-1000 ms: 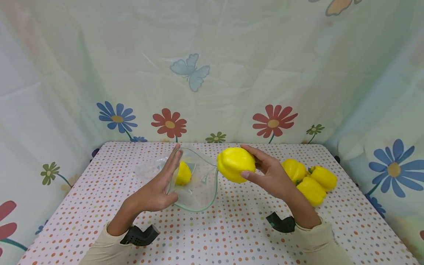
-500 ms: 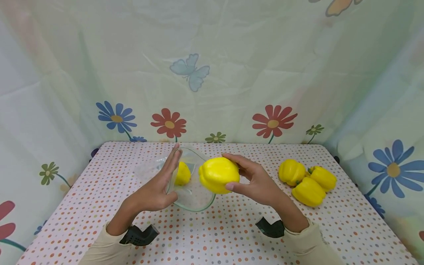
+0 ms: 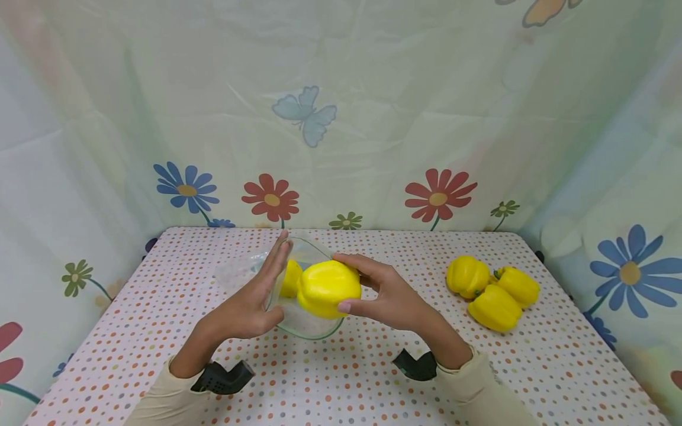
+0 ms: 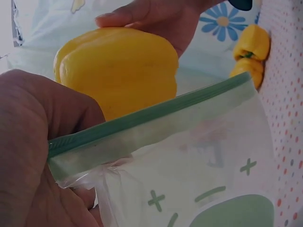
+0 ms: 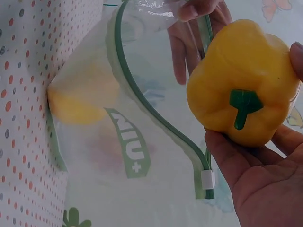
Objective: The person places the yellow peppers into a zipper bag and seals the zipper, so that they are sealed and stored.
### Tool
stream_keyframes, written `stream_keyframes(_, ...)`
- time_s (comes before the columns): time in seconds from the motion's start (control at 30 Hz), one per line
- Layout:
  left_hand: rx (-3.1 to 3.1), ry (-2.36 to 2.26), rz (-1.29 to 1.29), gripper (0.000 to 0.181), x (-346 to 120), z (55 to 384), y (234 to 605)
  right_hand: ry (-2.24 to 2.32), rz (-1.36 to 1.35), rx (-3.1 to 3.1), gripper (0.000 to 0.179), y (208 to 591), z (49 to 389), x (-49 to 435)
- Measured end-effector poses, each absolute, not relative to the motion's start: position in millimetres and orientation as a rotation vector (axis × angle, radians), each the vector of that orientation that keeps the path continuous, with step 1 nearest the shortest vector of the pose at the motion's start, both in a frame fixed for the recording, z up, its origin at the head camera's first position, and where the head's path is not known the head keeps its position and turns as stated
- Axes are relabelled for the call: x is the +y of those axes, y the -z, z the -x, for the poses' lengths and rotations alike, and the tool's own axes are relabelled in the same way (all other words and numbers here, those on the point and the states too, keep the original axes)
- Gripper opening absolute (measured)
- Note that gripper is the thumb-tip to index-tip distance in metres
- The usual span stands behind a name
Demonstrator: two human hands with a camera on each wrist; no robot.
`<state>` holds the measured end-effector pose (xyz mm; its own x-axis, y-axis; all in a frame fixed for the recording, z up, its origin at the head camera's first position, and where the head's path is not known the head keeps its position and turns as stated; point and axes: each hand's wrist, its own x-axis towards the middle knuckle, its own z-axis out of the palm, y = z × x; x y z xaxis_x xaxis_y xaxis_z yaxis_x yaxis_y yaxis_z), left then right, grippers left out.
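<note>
A clear zip bag (image 3: 314, 329) with a green rim stands with its mouth spread apart in the head view. My left hand (image 3: 245, 307) holds it at the left side of the mouth, long fingers extended and the thumb hooked at the rim. One yellow bell pepper (image 3: 289, 279) lies inside the bag. My right hand (image 3: 389, 296) grips another yellow bell pepper (image 3: 329, 290) between thumb and fingers, right at the bag's mouth. In the right wrist view this pepper's green stem (image 5: 245, 106) faces the camera, and a white slider (image 5: 208, 179) sits at the rim's end.
Several more yellow bell peppers (image 3: 495, 307) are grouped at the right on the dotted tabletop (image 3: 341, 384). Behind the table hangs a floral curtain (image 3: 351, 148), which also closes in both sides.
My right hand has carried its pepper leftward and slightly down, from beside the bag to its mouth. The left hand and the bag have stayed almost still.
</note>
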<state>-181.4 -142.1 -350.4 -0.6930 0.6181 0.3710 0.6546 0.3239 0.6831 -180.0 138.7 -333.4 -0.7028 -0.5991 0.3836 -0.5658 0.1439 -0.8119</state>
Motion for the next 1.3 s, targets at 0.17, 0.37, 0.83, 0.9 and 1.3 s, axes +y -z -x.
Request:
stream_keyframes(0.17, -2.528, 1.359, 1.198, 0.108, -142, 181, 350, 1.61, 1.262, 2.309, 0.068, 339, 184, 130)
stream_keyframes(0.37, -2.534, 1.382, 1.19, 0.109, -142, 181, 348, 1.557, 1.28, 2.358, 0.069, 341, 187, 126)
stream_keyframes(0.83, -2.547, 1.342, 1.204, 0.105, -143, 181, 351, 1.333, 1.174, 2.592, 0.068, 343, 185, 126)
stream_keyframes(0.9, -2.552, 1.335, 1.201, 0.105, -143, 181, 351, 1.305, 1.157, 2.605, 0.066, 343, 185, 126)
stream_keyframes(1.3, -2.551, 1.336, 1.277, 0.106, -143, 180, 350, 1.309, 1.179, 2.713, 0.067, 349, 184, 110)
